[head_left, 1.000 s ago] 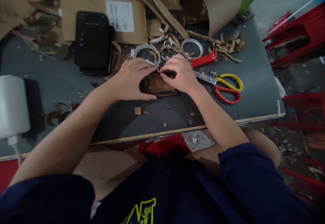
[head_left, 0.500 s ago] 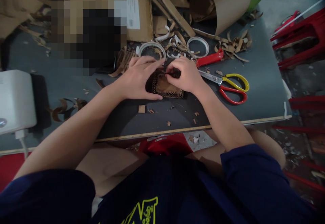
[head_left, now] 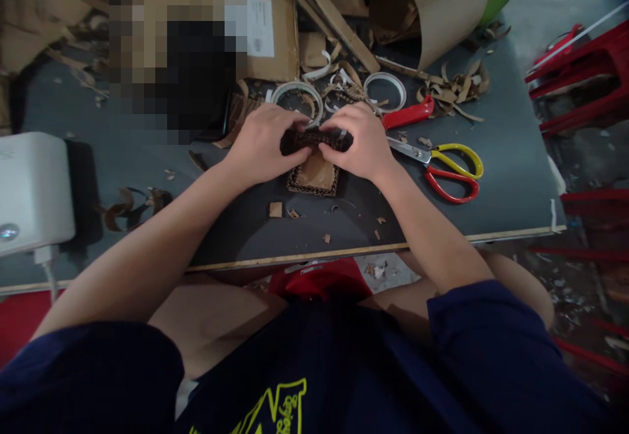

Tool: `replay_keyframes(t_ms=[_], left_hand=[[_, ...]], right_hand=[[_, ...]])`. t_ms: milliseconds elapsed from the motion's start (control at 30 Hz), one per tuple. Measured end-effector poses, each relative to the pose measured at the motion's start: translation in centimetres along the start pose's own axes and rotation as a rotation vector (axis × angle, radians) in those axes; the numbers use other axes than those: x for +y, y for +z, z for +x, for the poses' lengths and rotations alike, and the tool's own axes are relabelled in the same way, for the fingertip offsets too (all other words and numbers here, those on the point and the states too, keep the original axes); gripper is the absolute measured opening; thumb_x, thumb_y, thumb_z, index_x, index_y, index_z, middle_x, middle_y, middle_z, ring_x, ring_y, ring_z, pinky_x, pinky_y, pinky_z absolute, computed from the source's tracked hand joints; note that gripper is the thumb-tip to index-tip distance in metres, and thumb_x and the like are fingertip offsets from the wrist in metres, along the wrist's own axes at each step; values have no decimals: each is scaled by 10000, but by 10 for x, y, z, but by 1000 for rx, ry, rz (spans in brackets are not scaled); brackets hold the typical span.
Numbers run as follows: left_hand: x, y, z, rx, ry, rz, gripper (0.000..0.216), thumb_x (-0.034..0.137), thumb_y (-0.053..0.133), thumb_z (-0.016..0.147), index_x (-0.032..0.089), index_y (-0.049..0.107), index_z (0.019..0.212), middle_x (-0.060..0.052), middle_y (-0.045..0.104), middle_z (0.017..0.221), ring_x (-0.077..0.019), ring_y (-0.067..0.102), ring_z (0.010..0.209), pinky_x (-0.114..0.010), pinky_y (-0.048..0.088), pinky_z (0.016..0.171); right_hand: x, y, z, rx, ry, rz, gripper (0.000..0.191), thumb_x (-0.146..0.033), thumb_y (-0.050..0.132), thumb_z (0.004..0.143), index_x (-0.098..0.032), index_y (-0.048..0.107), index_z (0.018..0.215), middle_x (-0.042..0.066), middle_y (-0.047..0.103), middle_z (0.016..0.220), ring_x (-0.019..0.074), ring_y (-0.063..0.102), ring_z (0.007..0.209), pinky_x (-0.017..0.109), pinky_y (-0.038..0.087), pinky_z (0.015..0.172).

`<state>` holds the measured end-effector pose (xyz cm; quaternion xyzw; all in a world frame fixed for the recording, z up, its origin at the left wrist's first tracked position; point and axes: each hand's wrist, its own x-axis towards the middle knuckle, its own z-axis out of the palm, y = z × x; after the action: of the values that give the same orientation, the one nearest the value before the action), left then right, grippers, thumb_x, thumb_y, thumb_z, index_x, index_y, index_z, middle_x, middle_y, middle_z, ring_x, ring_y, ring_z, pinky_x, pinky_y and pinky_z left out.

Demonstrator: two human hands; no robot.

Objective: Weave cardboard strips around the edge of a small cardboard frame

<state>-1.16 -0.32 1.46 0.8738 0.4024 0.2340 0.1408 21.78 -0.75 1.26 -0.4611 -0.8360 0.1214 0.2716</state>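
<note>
A small shallow cardboard box [head_left: 312, 190] with a rim of corrugated strips lies on the dark table, its open side up. At its far left, my left hand [head_left: 263, 142] closes thumb and fingers around the far rim. From the other side my right hand [head_left: 362, 140] pinches the same rim near its right end. Both thumbs are on the inner side, and the fingertips behind the rim are partly hidden. Scissors [head_left: 426, 155] with one yellow and one red handle lie right of my right hand. A red-handled tool [head_left: 407, 114] sits just beyond them.
Two tape rolls, one left [head_left: 318, 114] and one right [head_left: 403, 93], lie beyond the hands. Farther back are a flat cardboard box [head_left: 275, 60], cardboard strips [head_left: 339, 21] and a cardboard tube [head_left: 449, 14]. A white device [head_left: 34, 191] with a cable stands at left. Scraps [head_left: 276, 210] litter the front.
My left hand has gone from spread fingers beside the box to gripping its far rim. The right hand has shifted slightly, and the box has turned a little, now sitting straighter.
</note>
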Motion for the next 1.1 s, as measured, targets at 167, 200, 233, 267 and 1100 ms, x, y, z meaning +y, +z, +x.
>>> replay_keyframes(t_ms=[167,200,233,267,1100], left_hand=[[-1,2,3,-3,33,4,435,411,601,877,148,624,1223,-73,714,1040,-265,638,1059,-504,484,1029],[-2,2,4,-6,42,5,424,411,597,876,146,635,1205,-73,713,1031,-263,639,1052,-505,484,1026],[-2,2,5,-12,50,7,411,415,590,877,149,646,1187,-73,713,1024,-262,639,1045,-505,484,1024],[-3,2,6,-22,54,10,402,422,585,880,154,654,1171,-73,713,1019,-264,640,1041,-505,485,1020],[-18,8,7,-83,56,-74,397,564,604,879,237,661,1097,-82,677,1076,-313,555,1164,-573,408,1081]], right_hand=[[2,2,1,-41,28,10,211,-356,659,902,-249,762,1052,81,707,1033,317,610,1068,572,505,986],[2,3,2,-53,36,12,196,-344,659,900,-246,769,1029,81,711,1014,315,613,1059,565,510,977],[1,3,2,-62,45,12,181,-333,659,897,-242,775,1001,82,716,994,315,616,1052,560,514,971],[0,4,3,-65,54,8,167,-323,658,895,-237,779,971,81,720,974,315,618,1044,557,516,967],[-1,5,5,-69,77,89,204,-384,675,892,-240,794,974,70,764,995,296,665,1009,528,519,979]])
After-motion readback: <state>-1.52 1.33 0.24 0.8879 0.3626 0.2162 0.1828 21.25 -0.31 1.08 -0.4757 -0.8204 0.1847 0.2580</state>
